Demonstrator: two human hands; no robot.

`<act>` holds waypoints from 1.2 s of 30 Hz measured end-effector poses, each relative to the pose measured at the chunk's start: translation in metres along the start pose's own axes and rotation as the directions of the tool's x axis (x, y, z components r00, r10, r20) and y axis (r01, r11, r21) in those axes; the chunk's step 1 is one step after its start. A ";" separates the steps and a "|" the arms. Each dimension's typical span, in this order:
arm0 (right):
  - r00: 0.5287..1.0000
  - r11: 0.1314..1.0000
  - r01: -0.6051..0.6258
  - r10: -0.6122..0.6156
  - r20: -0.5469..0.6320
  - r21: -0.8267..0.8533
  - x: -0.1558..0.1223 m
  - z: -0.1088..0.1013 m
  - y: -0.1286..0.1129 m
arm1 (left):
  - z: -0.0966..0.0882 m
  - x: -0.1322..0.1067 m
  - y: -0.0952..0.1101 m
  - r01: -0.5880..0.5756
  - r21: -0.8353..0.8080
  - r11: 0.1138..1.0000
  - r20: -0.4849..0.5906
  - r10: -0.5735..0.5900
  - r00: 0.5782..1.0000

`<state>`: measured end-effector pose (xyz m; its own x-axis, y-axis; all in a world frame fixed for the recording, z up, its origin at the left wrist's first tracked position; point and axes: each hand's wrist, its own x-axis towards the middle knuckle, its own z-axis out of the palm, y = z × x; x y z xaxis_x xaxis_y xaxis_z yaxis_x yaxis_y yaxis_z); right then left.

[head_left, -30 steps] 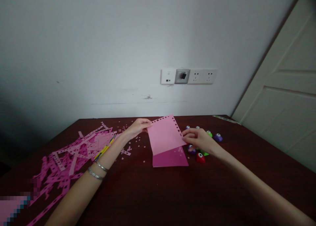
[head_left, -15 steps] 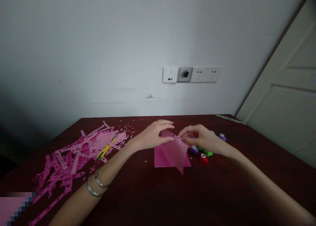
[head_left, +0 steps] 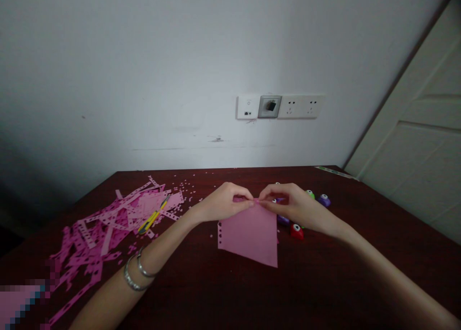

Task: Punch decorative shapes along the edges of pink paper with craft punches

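A pink sheet of paper [head_left: 250, 234] with a row of punched holes down its left edge hangs over the dark wooden table [head_left: 216, 291]. My left hand [head_left: 225, 206] and my right hand [head_left: 288, 205] both pinch its top edge, fingertips almost touching at the middle. Two silver bangles [head_left: 135, 275] sit on my left wrist. Small craft punches lie just right of the paper: a red one [head_left: 297, 231], a purple one [head_left: 324, 200], and a green one [head_left: 309, 194], partly hidden behind my right hand.
A heap of pink paper strips and scraps [head_left: 108, 229] covers the table's left side, with a yellow utility knife [head_left: 153, 217] on it. Tiny pink punch-outs are scattered near the back edge. Wall sockets [head_left: 281, 106] are on the white wall; a door [head_left: 418, 147] stands at right.
The paper was held up by its two side edges; it was turned over, and both hands came together to pinch its top edge, the punched holes now on the left.
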<state>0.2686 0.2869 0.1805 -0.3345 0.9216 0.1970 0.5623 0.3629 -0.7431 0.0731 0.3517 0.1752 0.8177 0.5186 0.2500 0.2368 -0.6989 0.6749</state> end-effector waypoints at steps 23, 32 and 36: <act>0.997 0.997 -0.076 0.076 0.005 -0.030 0.006 0.004 0.007 | 0.008 0.003 -0.003 0.005 -0.063 0.998 -0.012 -0.005 1.000; 0.997 0.997 -0.064 0.063 0.038 0.034 0.005 0.006 0.006 | 0.010 0.004 -0.003 0.006 -0.088 0.996 -0.010 -0.007 1.000; 0.997 0.994 -0.065 0.061 0.052 0.082 0.004 0.006 0.005 | 0.010 0.005 -0.005 0.008 -0.135 0.991 -0.014 -0.010 1.000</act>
<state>0.2655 0.2915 0.1740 -0.3388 0.9334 0.1178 0.5186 0.2897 -0.8045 0.0816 0.3529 0.1663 0.8075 0.5328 0.2529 0.1705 -0.6214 0.7647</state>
